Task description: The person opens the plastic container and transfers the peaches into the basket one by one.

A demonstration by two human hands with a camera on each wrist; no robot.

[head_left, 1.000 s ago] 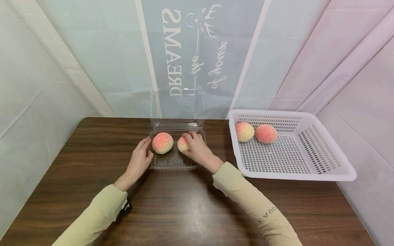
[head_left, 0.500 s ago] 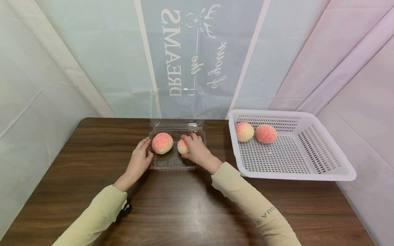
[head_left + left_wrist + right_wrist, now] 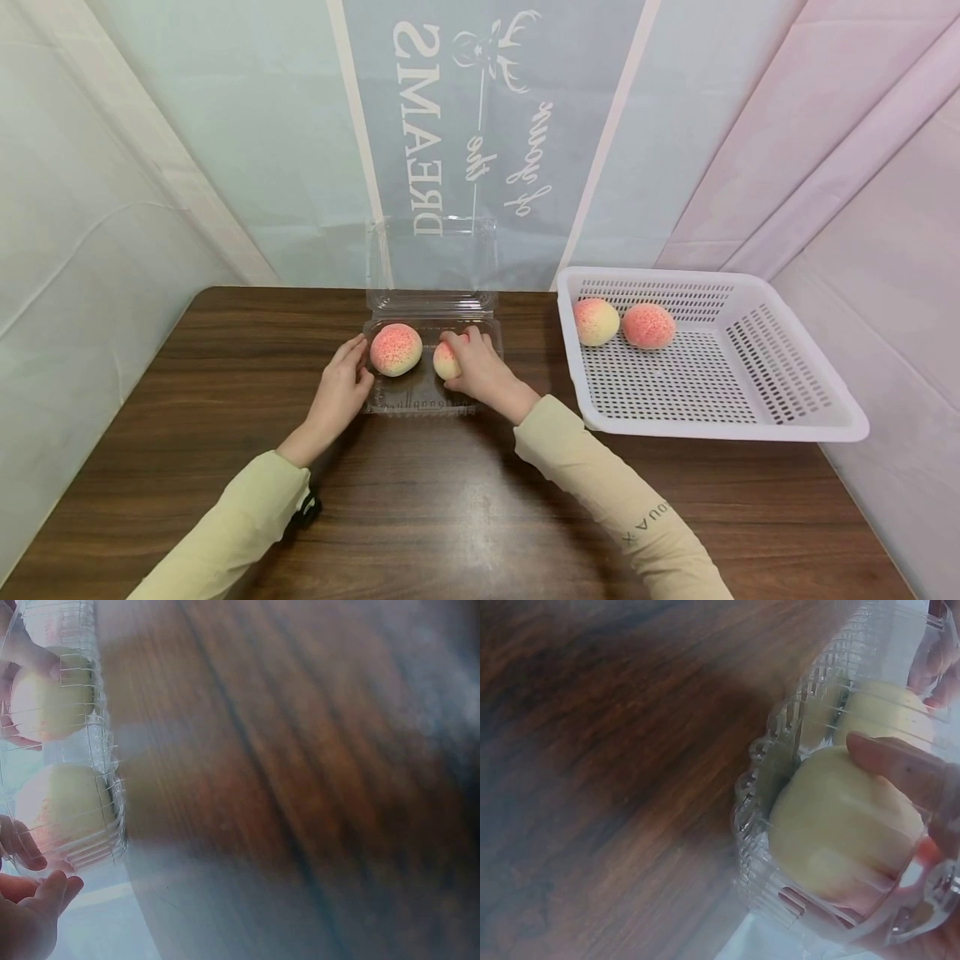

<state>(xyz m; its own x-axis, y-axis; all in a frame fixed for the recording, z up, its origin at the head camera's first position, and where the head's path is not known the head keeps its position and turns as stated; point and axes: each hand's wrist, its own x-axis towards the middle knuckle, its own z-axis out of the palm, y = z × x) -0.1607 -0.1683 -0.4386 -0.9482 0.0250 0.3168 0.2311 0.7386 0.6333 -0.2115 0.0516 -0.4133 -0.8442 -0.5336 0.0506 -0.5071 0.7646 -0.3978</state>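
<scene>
A clear plastic clamshell box (image 3: 423, 400) lies on the table with its lid (image 3: 432, 262) raised at the back. Inside, a pink and yellow peach (image 3: 396, 350) sits on the left. A second peach (image 3: 446, 362), on the right of the box, is in the grip of my right hand (image 3: 482, 367); in the right wrist view the thumb (image 3: 900, 765) lies across this peach (image 3: 840, 825). At the box's left side, my left hand (image 3: 341, 396) holds the wall; the left wrist view has its fingers (image 3: 22, 844) and thumb at that end.
A white perforated basket (image 3: 720, 433) stands on the right of the table, with one yellow-pink peach (image 3: 597, 322) and one pinker peach (image 3: 649, 326) at its back left. A printed curtain (image 3: 480, 125) hangs behind the brown wooden table (image 3: 450, 517).
My right hand has shifted slightly around the right peach, its thumb a little lower on it. The left hand and the box hold their place.
</scene>
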